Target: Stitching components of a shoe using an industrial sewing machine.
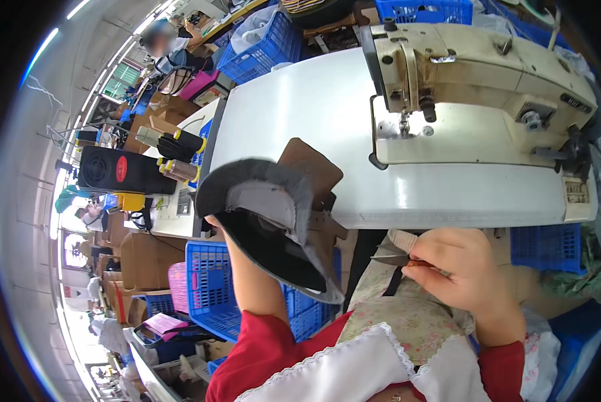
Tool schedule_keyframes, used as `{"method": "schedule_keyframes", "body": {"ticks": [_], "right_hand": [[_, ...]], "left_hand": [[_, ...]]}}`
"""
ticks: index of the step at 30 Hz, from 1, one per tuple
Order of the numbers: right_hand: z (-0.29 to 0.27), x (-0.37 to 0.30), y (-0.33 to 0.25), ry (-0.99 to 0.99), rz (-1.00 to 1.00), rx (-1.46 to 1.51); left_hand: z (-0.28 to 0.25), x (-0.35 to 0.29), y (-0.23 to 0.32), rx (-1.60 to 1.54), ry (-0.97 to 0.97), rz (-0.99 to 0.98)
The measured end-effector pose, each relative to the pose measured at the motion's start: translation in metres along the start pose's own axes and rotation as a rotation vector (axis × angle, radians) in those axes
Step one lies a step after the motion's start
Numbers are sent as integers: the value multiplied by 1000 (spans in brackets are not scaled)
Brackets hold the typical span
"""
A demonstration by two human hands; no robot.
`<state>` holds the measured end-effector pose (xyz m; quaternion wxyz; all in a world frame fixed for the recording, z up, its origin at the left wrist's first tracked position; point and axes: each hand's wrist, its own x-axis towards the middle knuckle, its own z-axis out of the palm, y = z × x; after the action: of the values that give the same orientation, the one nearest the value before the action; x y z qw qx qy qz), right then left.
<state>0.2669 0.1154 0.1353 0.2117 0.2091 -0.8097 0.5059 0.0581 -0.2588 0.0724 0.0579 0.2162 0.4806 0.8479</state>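
A dark grey cap [267, 214] is held up at the left, with its hollow inside and pale grey lining showing. My left hand [213, 221] grips the cap's edge, and most of its fingers are hidden behind the cloth. Beside the cap, a brown flat piece [312, 167] with a notched edge reaches over the table's near left part; its lower end is partly covered by the cap. In front of the table's near edge, my right hand [456, 268] is closed on small metal snips [389, 256], their pointed blades turned left. A tan wrap [402, 240] shows near its fingertips.
A cream sewing machine [474, 74] stands on the white table [287, 100]. Blue crates sit below left [210, 281], below right [548, 246] and behind [260, 50]. Thread cones [179, 167] stand on a side table. Another person [173, 50] sits at the far left.
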Motion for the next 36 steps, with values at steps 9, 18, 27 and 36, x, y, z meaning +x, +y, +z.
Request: {"method": "schedule_keyframes", "body": {"ticks": [9,18,27,36], "right_hand": [[2,-6,-8,-110,26,-15],[8,-7,-3,-62,-12,32],[7,-13,2,-136,55,83],[15,-24,22,20,452,625]], "left_hand": [[11,-7,4,-207,-5,-184],[14,-22,0,-343,193,-82],[17,-26,-3,-786,430,44],[8,-30,22,-317,148,14]]}}
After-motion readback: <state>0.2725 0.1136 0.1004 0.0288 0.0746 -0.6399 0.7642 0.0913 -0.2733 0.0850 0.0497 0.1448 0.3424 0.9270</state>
